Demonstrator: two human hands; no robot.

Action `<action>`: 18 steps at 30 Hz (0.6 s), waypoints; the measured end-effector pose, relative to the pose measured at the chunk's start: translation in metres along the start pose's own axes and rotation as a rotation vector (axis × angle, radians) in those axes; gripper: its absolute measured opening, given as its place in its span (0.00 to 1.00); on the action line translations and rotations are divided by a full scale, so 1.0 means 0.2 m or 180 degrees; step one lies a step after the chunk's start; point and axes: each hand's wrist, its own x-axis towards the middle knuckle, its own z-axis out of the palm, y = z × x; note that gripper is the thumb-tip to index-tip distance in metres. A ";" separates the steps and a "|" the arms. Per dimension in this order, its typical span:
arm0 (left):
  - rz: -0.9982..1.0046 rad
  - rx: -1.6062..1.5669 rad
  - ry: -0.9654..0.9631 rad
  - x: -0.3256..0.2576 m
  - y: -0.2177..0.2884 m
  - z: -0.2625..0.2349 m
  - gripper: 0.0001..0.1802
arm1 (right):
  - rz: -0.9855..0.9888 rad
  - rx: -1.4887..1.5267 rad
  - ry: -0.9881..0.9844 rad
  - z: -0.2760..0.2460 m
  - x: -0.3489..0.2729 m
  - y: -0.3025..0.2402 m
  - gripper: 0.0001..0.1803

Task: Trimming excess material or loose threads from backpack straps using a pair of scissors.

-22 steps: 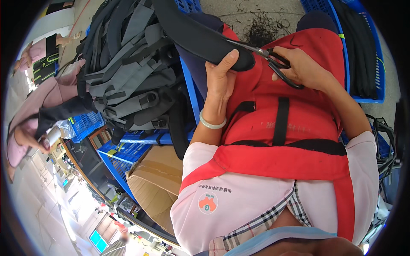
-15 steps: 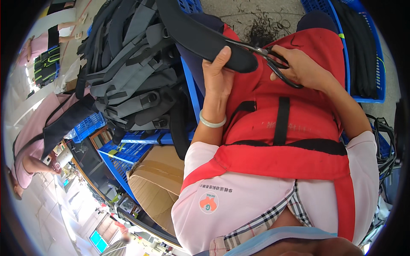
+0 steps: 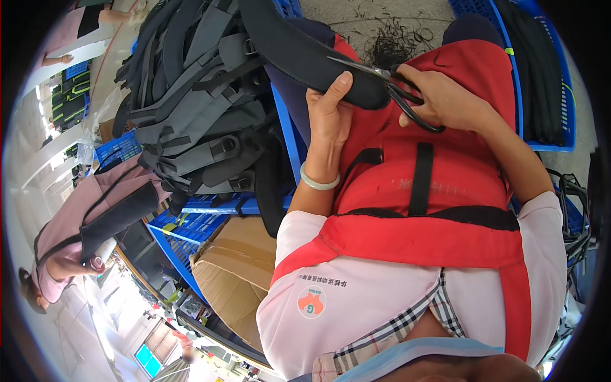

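Note:
My left hand (image 3: 328, 118) holds a long black padded strap (image 3: 299, 58) close to its rounded end, with the thumb on top. The strap runs up and away to the left, above my lap. In my right hand (image 3: 449, 102) is a pair of scissors (image 3: 417, 120) with black handles, fingers through the loops. Their metal blades point left and lie across the face of the strap, just above my left thumb. Whether the blades touch the strap I cannot tell.
A heap of grey and black padded straps with buckles (image 3: 223, 146) lies at the left on blue crates (image 3: 184, 248). Below it stands a cardboard box (image 3: 232, 267). At the right, another blue crate (image 3: 566, 95) holds black pads. Black scraps (image 3: 398, 48) litter the floor ahead. A co-worker (image 3: 89, 210) is at far left.
The scissors have shifted slightly left and now lie over the strap's face rather than at its upper edge. The strap's end has moved slightly right. The co-worker at the left has moved to the right.

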 end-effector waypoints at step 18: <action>0.0066 -0.0115 -0.0056 0.02 -0.01 -0.05 0.10 | 0.0156 0.0259 0.0143 -0.01 -0.02 -0.04 0.24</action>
